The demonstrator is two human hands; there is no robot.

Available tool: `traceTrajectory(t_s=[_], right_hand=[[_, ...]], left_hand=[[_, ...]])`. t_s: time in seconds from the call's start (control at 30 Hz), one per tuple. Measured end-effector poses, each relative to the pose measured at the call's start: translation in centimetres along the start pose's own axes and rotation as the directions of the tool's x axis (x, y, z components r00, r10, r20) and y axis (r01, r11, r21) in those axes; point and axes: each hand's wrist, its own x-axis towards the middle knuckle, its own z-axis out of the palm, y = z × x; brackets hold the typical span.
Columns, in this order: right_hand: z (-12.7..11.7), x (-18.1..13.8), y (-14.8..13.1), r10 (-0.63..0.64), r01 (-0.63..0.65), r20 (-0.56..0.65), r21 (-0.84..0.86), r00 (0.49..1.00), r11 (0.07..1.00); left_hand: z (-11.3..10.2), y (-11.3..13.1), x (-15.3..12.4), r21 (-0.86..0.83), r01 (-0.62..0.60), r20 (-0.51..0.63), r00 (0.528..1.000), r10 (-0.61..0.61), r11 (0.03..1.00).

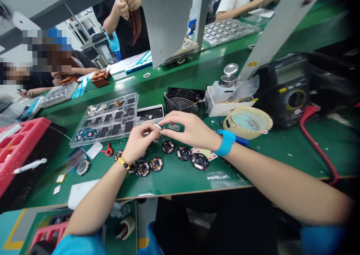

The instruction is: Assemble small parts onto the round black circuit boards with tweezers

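My left hand point(139, 140) and my right hand point(189, 129) meet above the green bench, fingertips nearly touching. Between them they pinch a small whitish part point(157, 126), too small to name and partly covered by the fingers. Below the hands lie several round circuit boards, among them one point(168, 146) under my right fingers, one point(200, 161) near my right wrist and one point(156, 164) beside my left hand. Others are partly hidden behind my left hand. A wristband point(225, 142) in blue circles my right wrist.
A clear compartment tray point(108, 116) with parts stands behind my left hand. Beyond my right hand are a black fan point(184, 100), a pump bottle point(225, 88), a round tub point(247, 122) and a multimeter point(291, 90). A red foam tray point(19, 146) sits far left. Other people work opposite.
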Motion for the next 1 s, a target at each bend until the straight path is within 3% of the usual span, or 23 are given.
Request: traceTrajectory(t_s=[0.13, 0.27, 0.37, 0.47, 0.53, 1.0], right_hand=[[0.1, -0.1, 0.1, -0.032, 0.032, -0.011, -0.060, 0.999, 0.998], [0.1, 0.0, -0.2, 0.121, -0.128, -0.116, -0.053, 0.986, 0.990], [0.2, 0.0, -0.4, 0.233, -0.234, -0.092, 0.004, 0.968, 0.972], [0.4, 0.0, -0.3, 0.263, -0.260, -0.025, 0.072, 0.965, 0.963], [0.6, -0.1, -0.2, 0.263, -0.261, -0.009, 0.100, 0.965, 0.960], [1.0, -0.2, -0.3, 0.194, -0.191, -0.039, 0.071, 0.980, 0.979]], left_hand=[[0.0, 0.0, -0.1, -0.020, 0.002, 0.006, 1.000, -0.002, 1.000], [0.1, -0.2, -0.3, 0.070, -0.058, -0.106, 0.992, 0.065, 0.996], [0.3, -0.2, -0.6, 0.258, -0.176, -0.200, 0.952, 0.230, 0.950], [0.6, -0.2, -0.8, 0.426, -0.308, -0.156, 0.901, 0.404, 0.851], [0.7, -0.3, -0.9, 0.483, -0.349, -0.111, 0.885, 0.452, 0.803], [0.9, -0.4, -1.1, 0.588, -0.385, -0.099, 0.839, 0.536, 0.711]])
